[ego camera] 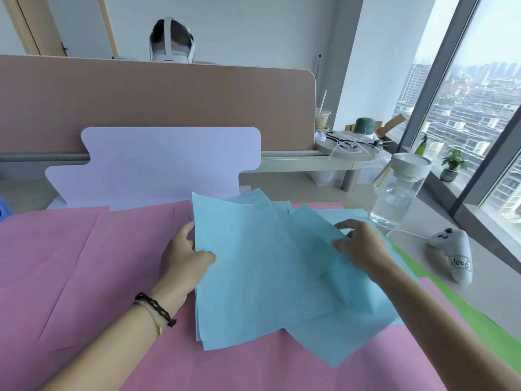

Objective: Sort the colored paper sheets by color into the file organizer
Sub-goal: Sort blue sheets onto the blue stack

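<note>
Pink paper sheets (98, 266) cover the counter nearest the camera, and on them lies a loose, fanned stack of blue sheets (262, 266). At the stack's left edge the left hand (184, 258) pinches it, thumb on top and fingers beneath. At the stack's right side the right hand (359, 245) rests on top with curled fingers pinching an upper sheet. Green sheets (451, 303) peek out right of the stack. Behind the stack stands the lilac file organizer (169, 162); right of it are a water bottle (397, 190) and a white controller (454, 252)
</note>
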The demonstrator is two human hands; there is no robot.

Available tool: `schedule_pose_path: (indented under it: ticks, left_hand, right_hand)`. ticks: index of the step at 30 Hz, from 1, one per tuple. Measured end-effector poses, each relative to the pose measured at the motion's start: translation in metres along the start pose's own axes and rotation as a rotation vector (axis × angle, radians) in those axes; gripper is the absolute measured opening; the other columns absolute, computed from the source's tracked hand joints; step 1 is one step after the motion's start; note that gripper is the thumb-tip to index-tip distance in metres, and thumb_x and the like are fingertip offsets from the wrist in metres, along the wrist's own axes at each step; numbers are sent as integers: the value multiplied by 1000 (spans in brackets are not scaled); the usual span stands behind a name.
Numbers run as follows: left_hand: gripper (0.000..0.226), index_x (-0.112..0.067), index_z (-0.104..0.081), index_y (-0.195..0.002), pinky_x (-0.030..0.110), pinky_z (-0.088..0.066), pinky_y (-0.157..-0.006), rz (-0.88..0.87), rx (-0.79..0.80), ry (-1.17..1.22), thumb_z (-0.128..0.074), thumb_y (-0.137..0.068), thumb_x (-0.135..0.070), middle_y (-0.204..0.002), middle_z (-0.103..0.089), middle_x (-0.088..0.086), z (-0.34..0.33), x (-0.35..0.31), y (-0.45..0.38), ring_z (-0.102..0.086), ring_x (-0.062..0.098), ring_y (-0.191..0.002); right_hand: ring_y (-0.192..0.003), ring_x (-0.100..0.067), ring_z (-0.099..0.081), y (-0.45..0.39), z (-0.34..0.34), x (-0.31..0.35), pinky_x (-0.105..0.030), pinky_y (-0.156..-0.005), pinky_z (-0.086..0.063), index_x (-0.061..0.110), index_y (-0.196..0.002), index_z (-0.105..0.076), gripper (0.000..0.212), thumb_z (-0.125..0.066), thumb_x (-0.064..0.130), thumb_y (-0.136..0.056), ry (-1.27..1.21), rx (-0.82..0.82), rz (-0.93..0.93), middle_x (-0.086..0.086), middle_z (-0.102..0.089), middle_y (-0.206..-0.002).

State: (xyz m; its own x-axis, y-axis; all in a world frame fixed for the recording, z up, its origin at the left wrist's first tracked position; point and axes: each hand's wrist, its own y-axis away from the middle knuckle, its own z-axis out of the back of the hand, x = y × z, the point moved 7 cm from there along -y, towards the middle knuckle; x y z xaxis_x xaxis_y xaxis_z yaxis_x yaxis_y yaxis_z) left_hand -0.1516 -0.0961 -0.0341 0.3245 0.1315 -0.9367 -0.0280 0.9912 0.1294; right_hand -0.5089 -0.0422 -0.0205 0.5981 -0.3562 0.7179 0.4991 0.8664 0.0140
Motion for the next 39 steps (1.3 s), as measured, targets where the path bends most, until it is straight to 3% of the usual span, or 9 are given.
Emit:
schedule_pose_path:
  ticks: [8,14,18,22,28,31,33,35,39]
  left_hand:
    - [45,-49,-46,-116,34,-58,-71,-55,121,-390,-57,-81,-22,-93,-72,-13,-18,-15,7,-70,19,-81]
    - [62,-45,-33,-143,35,-57,-84,-93,215,-443,-53,-87,-30,-87,-61,-16,-48,-28,13,-64,19,-88]
    - [77,-34,-16,-161,36,-54,-94,-87,255,-418,-53,-94,-25,-85,-41,-23,-59,-33,17,-57,18,-97]
    - [73,-33,-22,-160,30,-50,-91,-87,278,-410,-53,-94,-24,-140,-55,0,-69,-37,22,-59,20,-107]
    - [63,-36,-43,-149,22,-46,-60,-50,155,-116,-59,-91,-19,-128,-56,-11,-59,-35,8,-61,2,-73]
    - [65,-26,-47,-148,22,-47,-71,32,85,83,-66,-87,-12,-104,-57,-14,-48,-30,-5,-56,0,-82]
    - [78,-24,-45,-150,33,-52,-87,93,84,135,-70,-75,-18,-126,-64,0,-44,-24,-15,-63,15,-108]
    - [79,-23,-44,-151,42,-50,-98,145,99,128,-71,-77,-19,-143,-57,12,-44,-22,-21,-59,26,-125]
    - [61,-21,-59,-134,38,-46,-99,201,194,94,-72,-75,-24,-140,-61,10,-46,-26,-26,-62,28,-119]
  right_hand:
    - [-125,-30,-56,12,-9,18,-38,-94,-47,29,-150,-40,57,-54,39,-96,521,7,136,-2,-67,-128]
    - [-128,-24,-54,14,-21,29,-36,-100,-45,34,-150,-40,56,-55,41,-97,413,82,234,1,-66,-130]
    - [-126,-24,-48,22,-28,27,-35,-92,-43,33,-153,-36,58,-54,43,-98,487,123,281,4,-55,-94]
    - [-125,-23,-47,23,-28,25,-34,-88,-42,32,-152,-38,59,-56,40,-97,454,93,306,16,-43,-78]
    - [-113,-18,-63,26,-26,33,-32,-91,-50,42,-144,-46,54,-64,35,-93,184,112,334,-5,-68,-118]
    - [-115,-21,-59,22,-20,27,-33,-82,-42,35,-150,-40,58,-60,35,-95,404,31,347,1,-69,-99]
    - [-113,-21,-54,25,-25,25,-31,-76,-32,34,-153,-36,61,-58,37,-96,460,52,340,8,-55,-80]
    - [-119,-19,-50,27,-33,25,-30,-79,-33,35,-153,-36,61,-59,38,-96,414,94,335,6,-59,-91]
    - [-130,-16,-44,27,-37,26,-32,-95,-41,37,-152,-36,61,-59,36,-95,316,114,331,-4,-66,-122]
